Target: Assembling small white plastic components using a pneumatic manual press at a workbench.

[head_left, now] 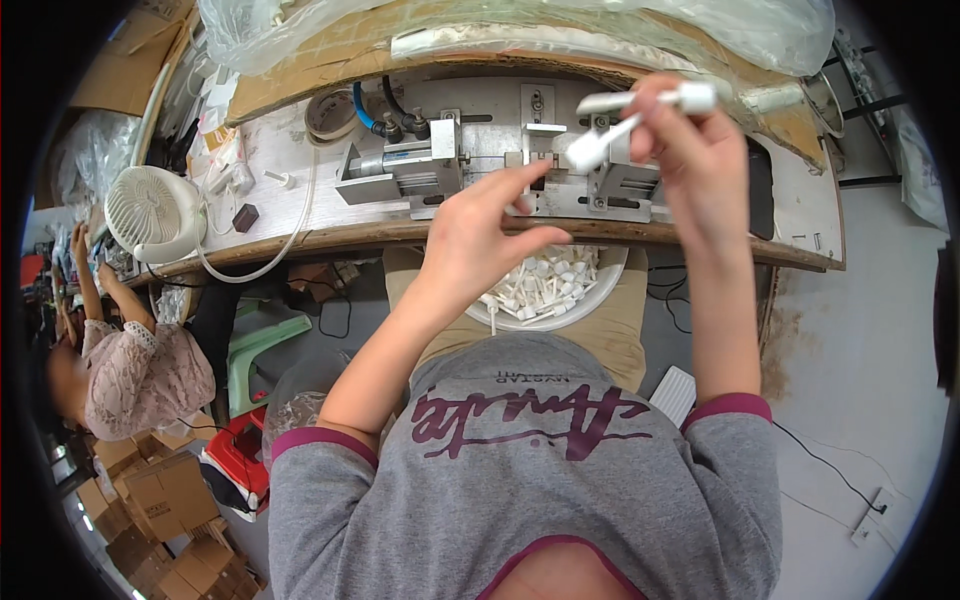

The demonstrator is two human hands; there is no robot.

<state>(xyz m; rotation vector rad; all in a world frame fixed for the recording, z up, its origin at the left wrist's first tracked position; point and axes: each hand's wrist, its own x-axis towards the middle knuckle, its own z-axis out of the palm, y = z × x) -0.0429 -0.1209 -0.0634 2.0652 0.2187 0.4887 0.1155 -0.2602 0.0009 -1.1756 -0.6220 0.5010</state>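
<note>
My right hand (pixel 690 140) is raised above the right side of the bench fixture, closed around a few white plastic pieces (pixel 590 150) with thick round heads and thin stems; they are slightly blurred. My left hand (pixel 480 235) has its index finger reaching to the middle of the metal clamping fixture (pixel 545 160), thumb held apart. Nothing shows between those fingers, though the fingertip area partly covers the fixture. Below the bench edge, on my lap, a white bowl (pixel 598 302) holds many similar white pieces (pixel 545 285), partly behind my left hand.
Pneumatic cylinders (pixel 400 165) with blue and black hoses stand at the fixture's left. A tape roll (pixel 332 115), a white fan (pixel 155 215) and its looping cable lie further left. Cardboard and plastic sheeting (pixel 300 80) line the back. Another person (pixel 140 370) sits at far left.
</note>
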